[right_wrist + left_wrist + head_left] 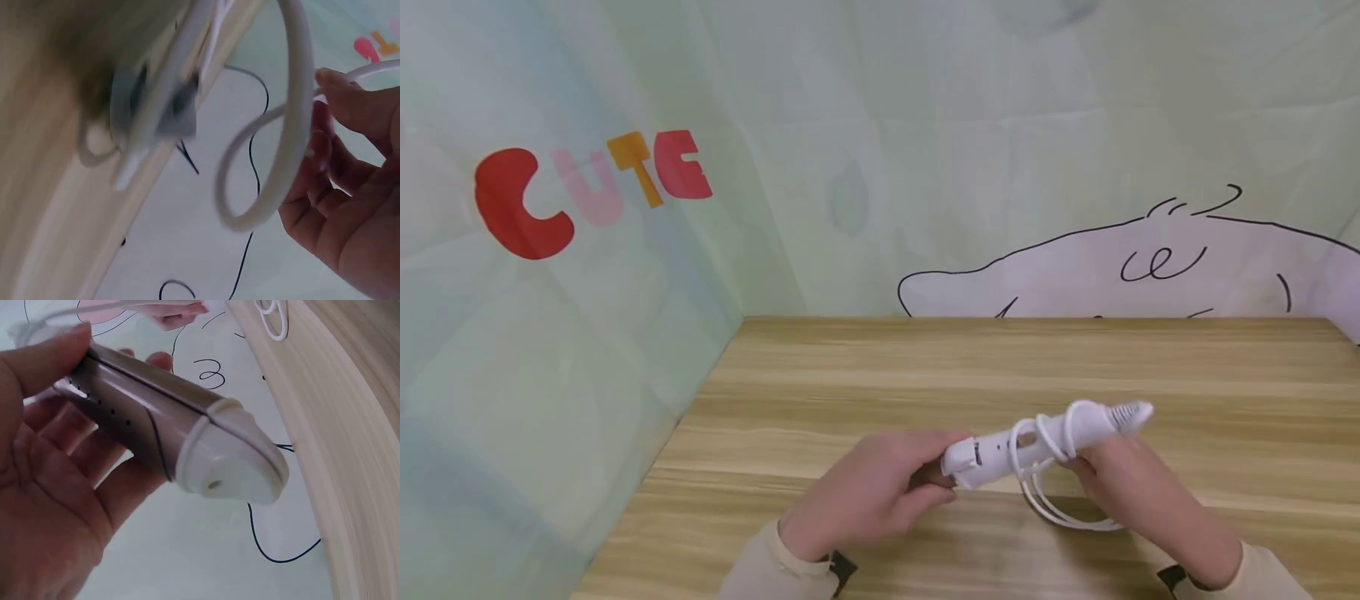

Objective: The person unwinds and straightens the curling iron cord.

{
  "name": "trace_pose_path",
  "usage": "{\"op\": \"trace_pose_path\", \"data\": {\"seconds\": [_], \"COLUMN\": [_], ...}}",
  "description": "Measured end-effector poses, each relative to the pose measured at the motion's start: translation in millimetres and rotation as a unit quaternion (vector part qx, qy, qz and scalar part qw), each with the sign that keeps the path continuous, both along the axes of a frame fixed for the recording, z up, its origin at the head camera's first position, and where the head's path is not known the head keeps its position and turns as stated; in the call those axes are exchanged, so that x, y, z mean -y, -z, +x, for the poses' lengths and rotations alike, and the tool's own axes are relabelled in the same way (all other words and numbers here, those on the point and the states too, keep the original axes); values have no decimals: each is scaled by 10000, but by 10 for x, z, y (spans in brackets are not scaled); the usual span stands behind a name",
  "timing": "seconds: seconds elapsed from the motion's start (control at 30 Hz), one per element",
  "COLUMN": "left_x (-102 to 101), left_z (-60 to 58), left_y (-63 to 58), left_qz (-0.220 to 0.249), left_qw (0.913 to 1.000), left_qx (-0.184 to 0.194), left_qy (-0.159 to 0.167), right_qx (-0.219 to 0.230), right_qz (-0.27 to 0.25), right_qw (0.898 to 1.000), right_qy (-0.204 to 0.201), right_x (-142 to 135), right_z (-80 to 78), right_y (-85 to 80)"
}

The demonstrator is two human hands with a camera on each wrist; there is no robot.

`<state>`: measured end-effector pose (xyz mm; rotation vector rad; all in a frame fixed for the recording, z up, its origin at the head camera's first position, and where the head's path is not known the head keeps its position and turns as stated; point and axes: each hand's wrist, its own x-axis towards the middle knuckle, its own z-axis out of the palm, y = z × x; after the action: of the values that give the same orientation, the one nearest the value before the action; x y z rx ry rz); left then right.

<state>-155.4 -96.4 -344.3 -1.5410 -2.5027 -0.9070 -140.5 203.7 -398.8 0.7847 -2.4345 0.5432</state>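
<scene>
A hair straightener (996, 458) with a white handle and a brown metallic barrel (134, 400) is held up over the table. My left hand (872, 492) grips the barrel end, thumb on one side and fingers on the other. A white end cap (231, 456) juts out beyond that hand. White cord (301, 69) winds round the handle in several turns and hangs below it in loops. In the right wrist view, my right hand (356, 181) pinches the cord between thumb and fingers, close to the handle's ribbed end (1129, 415).
A blurred pale plug (153, 106) shows beside the cord over the wood-grain table (820, 375). Pale fabric walls stand at the left and back of the table, with coloured letters (523, 204) and a line drawing (1075, 275) on them.
</scene>
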Motion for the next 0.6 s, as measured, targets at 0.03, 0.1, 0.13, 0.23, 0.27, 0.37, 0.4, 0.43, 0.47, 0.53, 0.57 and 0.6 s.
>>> {"op": "trace_pose_path", "data": {"seconds": [0.03, 0.1, 0.13, 0.23, 0.27, 0.37, 0.4, 0.43, 0.47, 0.53, 0.57, 0.6], "left_x": [-6, -26, -39, -79, -94, -130, -140, -147, -153, -158, -159, -156], "left_z": [2, 2, 0, -1, 0, 17, 27, 39, 50, 72, 76, 77], "left_y": [-9, -21, -23, -11, -4, 27, 35, 39, 46, 58, 67, 78], "left_qz": [-5, -77, -141, -388, -469, -550, -550, -548, -554, -635, -692, -767], "left_qw": [9999, 9991, 9985, 9952, 9938, 9908, 9900, 9893, 9880, 9827, 9787, 9734], "left_qx": [57, 83, 26, -325, -411, -540, -552, -574, -638, -898, -1069, -1278], "left_qy": [-133, -418, -535, -834, -916, -1115, -1175, -1226, -1294, -1487, -1607, -1741], "right_qx": [149, 458, 538, 982, 1198, 1714, 1884, 2018, 2126, 2365, 2523, 2630], "right_qz": [-60, -193, -293, -1080, -1406, -2425, -2675, -2847, -2958, -3131, -3196, -3185], "right_qw": [9999, 9985, 9975, 9853, 9767, 9386, 9260, 9172, 9114, 8995, 8942, 8934], "right_qy": [-50, -236, -351, -893, -1092, -1755, -1884, -1924, -1916, -1920, -1859, -1768], "right_x": [36, 84, 103, 188, 230, 396, 447, 488, 520, 552, 556, 554], "right_z": [11, 36, 51, 134, 174, 282, 315, 343, 364, 386, 397, 401], "right_y": [21, 25, 12, -75, -107, -160, -170, -176, -180, -190, -200, -209]}}
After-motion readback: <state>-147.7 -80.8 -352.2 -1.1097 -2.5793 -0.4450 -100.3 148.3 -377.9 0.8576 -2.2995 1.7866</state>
